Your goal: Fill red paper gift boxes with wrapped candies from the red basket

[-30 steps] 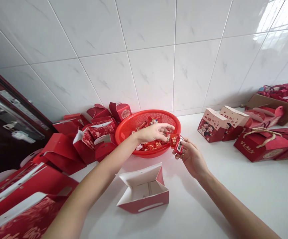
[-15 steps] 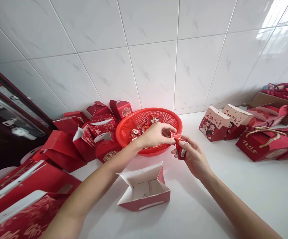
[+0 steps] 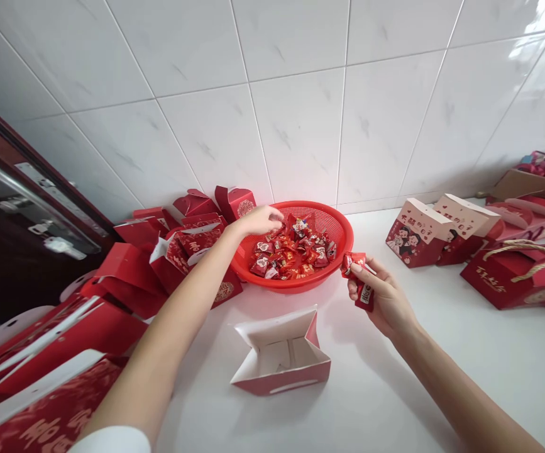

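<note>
A red plastic basket (image 3: 342, 251) holds many wrapped candies (image 3: 295, 251) in red, dark red and orange. Over its left part is my left hand (image 3: 263, 220), fingers bent and closed at the candies; what they grip, if anything, is too small to make out. To the right of the basket, my right hand (image 3: 383, 292) is closed on several red wrapped candies (image 3: 365, 292). Between my forearms an unclosed pink box (image 3: 284, 380) with a white inside stands on the white table (image 3: 376, 402).
Many red gift boxes (image 3: 124, 277) crowd the left side, beside a dark door frame (image 3: 41, 182). At the right stand boxes with a cartoon couple (image 3: 408, 242) and a red box with a rope handle (image 3: 512, 277). A tiled wall (image 3: 295, 126) rises behind.
My left hand has left the candies at my right hand and moved left to the basket's left part. My right hand still holds candies. The view has shifted slightly.
</note>
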Demonstrator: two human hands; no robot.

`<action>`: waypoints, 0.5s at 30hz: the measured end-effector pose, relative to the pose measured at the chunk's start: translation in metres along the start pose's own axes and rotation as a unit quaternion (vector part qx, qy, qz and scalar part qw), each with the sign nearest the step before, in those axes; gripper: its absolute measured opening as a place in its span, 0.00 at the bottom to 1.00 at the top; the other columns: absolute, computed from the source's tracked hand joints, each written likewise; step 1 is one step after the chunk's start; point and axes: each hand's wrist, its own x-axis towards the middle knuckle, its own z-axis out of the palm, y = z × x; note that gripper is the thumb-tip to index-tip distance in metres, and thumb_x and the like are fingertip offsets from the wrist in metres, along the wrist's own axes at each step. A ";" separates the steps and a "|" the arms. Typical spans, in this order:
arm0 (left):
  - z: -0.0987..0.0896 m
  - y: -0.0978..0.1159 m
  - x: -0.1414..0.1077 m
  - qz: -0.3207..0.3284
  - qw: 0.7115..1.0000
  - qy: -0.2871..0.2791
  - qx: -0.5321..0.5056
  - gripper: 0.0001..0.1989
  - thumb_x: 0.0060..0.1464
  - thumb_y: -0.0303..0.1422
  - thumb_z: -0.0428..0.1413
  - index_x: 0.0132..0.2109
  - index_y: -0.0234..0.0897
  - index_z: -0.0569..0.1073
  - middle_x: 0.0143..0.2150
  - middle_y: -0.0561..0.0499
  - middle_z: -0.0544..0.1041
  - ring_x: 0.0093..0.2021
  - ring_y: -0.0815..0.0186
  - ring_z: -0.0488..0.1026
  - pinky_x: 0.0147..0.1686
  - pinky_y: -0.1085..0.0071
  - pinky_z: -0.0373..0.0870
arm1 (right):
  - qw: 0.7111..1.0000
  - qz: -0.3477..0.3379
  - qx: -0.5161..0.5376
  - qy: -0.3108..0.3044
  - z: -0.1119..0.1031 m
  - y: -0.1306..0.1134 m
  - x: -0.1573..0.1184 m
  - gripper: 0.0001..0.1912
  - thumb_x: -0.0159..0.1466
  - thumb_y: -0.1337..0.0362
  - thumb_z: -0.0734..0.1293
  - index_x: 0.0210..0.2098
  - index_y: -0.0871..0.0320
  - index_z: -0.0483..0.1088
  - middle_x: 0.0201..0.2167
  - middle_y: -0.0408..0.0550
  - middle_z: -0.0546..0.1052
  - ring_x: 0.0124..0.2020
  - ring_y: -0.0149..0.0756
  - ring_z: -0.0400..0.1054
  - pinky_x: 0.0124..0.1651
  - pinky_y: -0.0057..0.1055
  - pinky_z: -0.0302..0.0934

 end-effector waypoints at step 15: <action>0.036 -0.045 0.026 -0.061 0.989 -0.127 0.048 0.07 0.33 0.33 0.66 0.27 0.40 0.81 0.29 0.53 0.81 0.34 0.62 0.75 0.31 0.74 0.67 | 1.000 0.019 0.011 0.008 -0.001 0.001 0.001 0.21 0.47 0.56 0.82 0.35 0.56 0.73 0.26 0.41 0.76 0.21 0.27 0.66 0.24 0.26 0.62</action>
